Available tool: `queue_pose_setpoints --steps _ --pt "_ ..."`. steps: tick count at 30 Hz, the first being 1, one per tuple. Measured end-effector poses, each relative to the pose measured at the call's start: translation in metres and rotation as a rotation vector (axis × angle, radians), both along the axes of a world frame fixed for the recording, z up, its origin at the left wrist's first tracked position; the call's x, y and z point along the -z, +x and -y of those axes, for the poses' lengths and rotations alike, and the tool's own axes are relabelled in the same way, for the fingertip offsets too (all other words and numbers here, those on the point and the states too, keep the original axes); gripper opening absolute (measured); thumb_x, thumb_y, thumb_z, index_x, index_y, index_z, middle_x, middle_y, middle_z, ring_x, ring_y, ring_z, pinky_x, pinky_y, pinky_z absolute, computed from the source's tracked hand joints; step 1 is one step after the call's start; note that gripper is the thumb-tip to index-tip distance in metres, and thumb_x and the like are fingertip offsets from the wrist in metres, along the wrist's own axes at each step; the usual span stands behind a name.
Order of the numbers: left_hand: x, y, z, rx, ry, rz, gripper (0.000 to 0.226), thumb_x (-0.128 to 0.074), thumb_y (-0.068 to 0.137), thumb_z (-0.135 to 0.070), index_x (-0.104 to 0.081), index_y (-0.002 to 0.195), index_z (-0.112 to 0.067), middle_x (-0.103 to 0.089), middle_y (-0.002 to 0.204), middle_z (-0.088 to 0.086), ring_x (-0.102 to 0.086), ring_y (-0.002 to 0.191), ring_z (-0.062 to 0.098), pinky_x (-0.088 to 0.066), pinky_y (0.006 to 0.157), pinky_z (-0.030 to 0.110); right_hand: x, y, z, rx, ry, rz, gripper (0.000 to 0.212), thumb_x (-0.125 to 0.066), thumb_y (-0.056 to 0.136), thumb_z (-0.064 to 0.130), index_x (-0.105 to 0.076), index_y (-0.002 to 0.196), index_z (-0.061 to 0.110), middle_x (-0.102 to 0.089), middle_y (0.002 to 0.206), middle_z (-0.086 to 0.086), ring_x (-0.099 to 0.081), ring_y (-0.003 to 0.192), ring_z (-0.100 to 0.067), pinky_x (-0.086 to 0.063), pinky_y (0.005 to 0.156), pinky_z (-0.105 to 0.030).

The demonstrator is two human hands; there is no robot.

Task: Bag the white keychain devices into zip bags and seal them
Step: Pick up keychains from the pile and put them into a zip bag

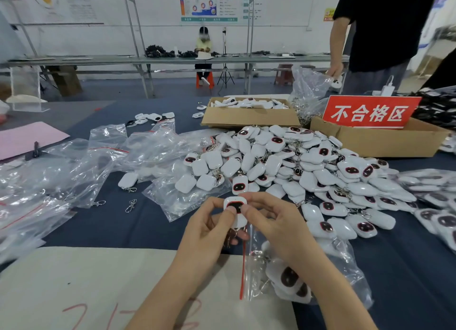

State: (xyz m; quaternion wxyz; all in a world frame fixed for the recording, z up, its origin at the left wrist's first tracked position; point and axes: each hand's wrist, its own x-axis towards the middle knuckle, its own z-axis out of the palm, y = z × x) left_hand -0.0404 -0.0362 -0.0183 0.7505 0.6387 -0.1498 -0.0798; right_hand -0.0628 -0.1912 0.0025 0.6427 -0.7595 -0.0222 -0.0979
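Observation:
Both hands hold one white keychain device (235,212) with a dark oval face above the table's near middle. My left hand (209,228) grips it from the left and my right hand (269,223) pinches it from the right, thumbs on its face. Its metal clasp hangs below, partly hidden by my left fingers. Under my right forearm lies a clear zip bag (320,275) with a red seal strip, holding several devices. A big pile of white devices (308,166) spreads across the dark cloth beyond my hands.
Empty zip bags (81,166) lie heaped at the left, one holding a few devices (187,189). Two cardboard boxes (249,118) stand at the back, one behind a red sign (370,112). Filled bags (434,196) lie right. A person in black (375,33) stands at the far right. A beige sheet (98,287) covers the near edge.

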Motion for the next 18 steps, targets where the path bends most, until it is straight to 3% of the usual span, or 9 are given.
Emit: queue_pose_setpoints --steps 6,12,15,18 --pt "0.0008 0.0034 0.0035 0.01 -0.002 0.012 0.01 -0.06 0.099 -0.027 -0.07 0.098 -0.027 -0.072 0.075 0.019 -0.067 0.066 0.021 -0.053 0.066 0.032 -0.0002 0.0013 0.0005 0.02 0.065 -0.003 0.023 -0.07 0.089 0.011 -0.076 0.088 0.034 -0.074 0.081 0.007 -0.064 0.064 -0.004 -0.054 0.064 -0.019" --pt "0.0056 0.0046 0.0073 0.035 0.025 0.075 0.015 -0.059 0.101 -0.026 -0.071 0.11 -0.031 -0.07 0.072 0.013 -0.064 0.068 0.019 -0.053 0.063 0.028 0.003 0.0056 0.0032 0.061 0.046 -0.006 0.033 -0.072 0.089 0.017 -0.073 0.086 0.049 -0.073 0.078 0.011 -0.062 0.063 0.002 -0.051 0.061 -0.015" --pt "0.0044 0.0032 0.0095 0.065 0.015 0.087 0.02 -0.059 0.096 -0.025 -0.069 0.113 -0.029 -0.067 0.076 0.007 -0.061 0.069 0.019 -0.052 0.064 0.03 0.0027 0.0057 0.0032 0.094 0.052 -0.004 0.026 -0.072 0.088 0.016 -0.075 0.083 0.041 -0.075 0.08 0.011 -0.066 0.068 0.001 -0.051 0.065 -0.014" --pt "0.0056 0.0014 0.0086 0.087 0.029 0.098 0.026 -0.056 0.1 -0.011 -0.068 0.116 -0.028 -0.067 0.079 0.005 -0.059 0.07 0.018 -0.052 0.063 0.027 0.0042 0.006 0.0036 0.112 0.039 -0.02 0.019 -0.071 0.088 0.014 -0.073 0.087 0.032 -0.075 0.081 0.011 -0.068 0.07 0.0 -0.053 0.067 -0.015"
